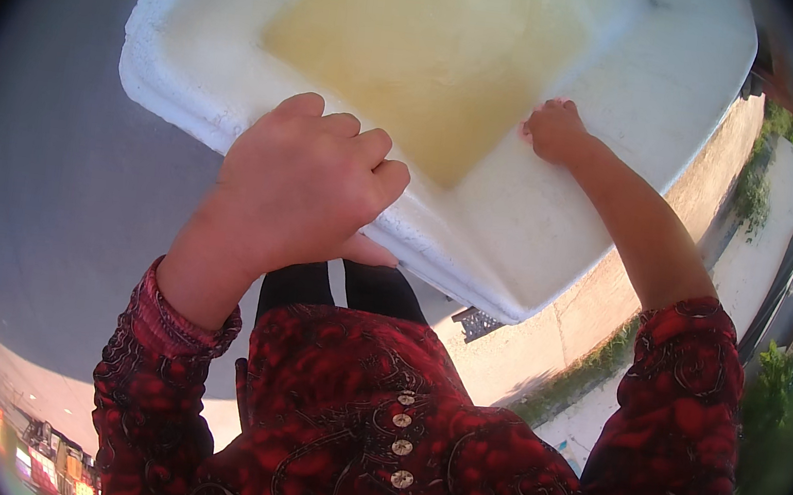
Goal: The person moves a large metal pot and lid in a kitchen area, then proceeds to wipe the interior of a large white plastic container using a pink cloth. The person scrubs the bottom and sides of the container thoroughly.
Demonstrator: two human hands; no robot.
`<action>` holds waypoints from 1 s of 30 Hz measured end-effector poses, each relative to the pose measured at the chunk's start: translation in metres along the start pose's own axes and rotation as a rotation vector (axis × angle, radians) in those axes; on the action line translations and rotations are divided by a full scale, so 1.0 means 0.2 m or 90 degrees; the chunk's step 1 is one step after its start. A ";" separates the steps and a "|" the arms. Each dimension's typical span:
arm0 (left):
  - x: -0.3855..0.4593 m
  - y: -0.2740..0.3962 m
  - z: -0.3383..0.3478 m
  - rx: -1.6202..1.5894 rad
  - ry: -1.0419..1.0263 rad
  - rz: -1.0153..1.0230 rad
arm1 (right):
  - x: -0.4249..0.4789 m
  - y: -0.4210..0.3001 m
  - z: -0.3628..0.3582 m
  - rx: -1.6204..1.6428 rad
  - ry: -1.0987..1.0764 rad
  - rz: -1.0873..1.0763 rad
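A large white foam box (557, 251) stands before me, its inside facing up. Yellowish water or a yellowish bottom (419, 52) shows within; which of the two I cannot tell. My left hand (310, 164) is clamped over the near rim, its fingers curled inward and its thumb under the outer edge. Inside the box, against the sloping right wall, my right hand (555, 130) is bent down with curled fingers. Something pinkish shows at its fingertips, too small to tell whether it is a thing or skin.
Grey shaded ground (76, 160) spreads on the left. A dark perforated piece (476, 325) juts out below the box's near corner. Sunlit concrete (523, 357) with a grassy strip (571, 392) runs along the right. Several colourful goods (53, 461) appear at the lower left.
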State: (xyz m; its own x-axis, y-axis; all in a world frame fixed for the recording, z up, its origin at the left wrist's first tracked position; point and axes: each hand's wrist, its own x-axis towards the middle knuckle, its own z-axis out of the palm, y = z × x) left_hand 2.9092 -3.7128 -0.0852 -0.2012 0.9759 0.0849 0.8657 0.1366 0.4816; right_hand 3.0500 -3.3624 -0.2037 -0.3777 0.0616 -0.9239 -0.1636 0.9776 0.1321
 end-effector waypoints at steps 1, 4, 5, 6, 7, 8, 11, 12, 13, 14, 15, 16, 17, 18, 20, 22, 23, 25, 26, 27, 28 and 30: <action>0.01 0.01 0.00 -0.012 -0.005 0.000 | -0.01 -0.14 0.01 0.002 -0.041 -0.060; 0.00 -0.01 -0.01 -0.015 -0.004 0.003 | -0.11 -0.31 0.05 0.302 -0.073 -0.059; 0.01 -0.02 -0.01 -0.011 0.001 0.009 | -0.03 -0.16 0.06 0.245 -0.070 -0.081; 0.01 -0.01 0.00 -0.008 0.003 0.012 | 0.02 -0.03 0.02 0.120 -0.070 0.023; 0.00 0.00 -0.01 -0.002 0.001 0.004 | 0.03 0.09 -0.09 0.036 -0.078 0.089; 0.01 0.00 -0.02 0.002 0.002 0.004 | 0.06 0.20 -0.11 0.016 -0.081 0.155; -0.01 0.02 -0.02 -0.009 -0.018 -0.008 | -0.04 -0.07 0.00 0.017 -0.078 -0.020; 0.01 0.02 -0.04 -0.009 -0.015 -0.012 | -0.10 -0.17 0.02 0.185 -0.086 -0.137; 0.02 0.01 -0.03 -0.008 -0.005 -0.017 | -0.19 -0.27 -0.06 0.288 -0.166 -0.171; 0.02 0.01 -0.03 -0.005 0.000 -0.014 | -0.19 -0.23 -0.11 0.351 -0.177 -0.139; 0.01 0.02 -0.03 -0.006 -0.001 -0.013 | -0.17 -0.20 -0.13 0.417 -0.193 -0.109; 0.00 0.04 -0.03 -0.014 -0.009 -0.011 | -0.08 -0.08 -0.11 0.380 -0.181 -0.081; -0.01 0.03 -0.02 -0.017 -0.016 -0.002 | 0.06 0.03 -0.08 0.349 -0.163 -0.049; 0.00 0.03 -0.02 -0.017 -0.016 -0.004 | 0.14 0.15 -0.15 0.240 -0.026 0.040; 0.01 0.04 -0.02 -0.004 -0.010 0.002 | 0.21 0.24 -0.16 0.183 0.115 0.179; 0.04 0.04 -0.01 0.012 -0.014 0.009 | 0.30 0.24 -0.05 0.303 0.147 0.285; 0.05 0.05 -0.01 0.020 -0.014 0.012 | 0.34 0.18 0.08 0.184 0.106 0.268; 0.02 0.07 0.00 0.016 -0.032 0.007 | 0.32 0.01 0.14 0.032 0.087 0.126; 0.01 0.06 0.00 0.011 -0.040 0.003 | 0.29 -0.01 0.13 0.071 0.013 0.085; 0.02 0.04 -0.02 0.018 -0.034 0.000 | 0.23 0.03 0.02 0.102 -0.048 0.052; 0.03 0.04 -0.03 0.019 -0.030 0.002 | 0.19 0.07 -0.08 0.133 -0.106 0.015; 0.03 0.06 -0.03 0.009 -0.027 0.007 | 0.08 0.23 -0.16 0.119 -0.024 0.093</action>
State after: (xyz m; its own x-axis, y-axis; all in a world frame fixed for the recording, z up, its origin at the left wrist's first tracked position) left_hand 2.9156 -3.7072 -0.0741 -0.1719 0.9837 0.0525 0.8741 0.1277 0.4687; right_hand 3.0075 -3.3236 -0.2002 -0.3502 0.2096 -0.9129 0.0633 0.9777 0.2002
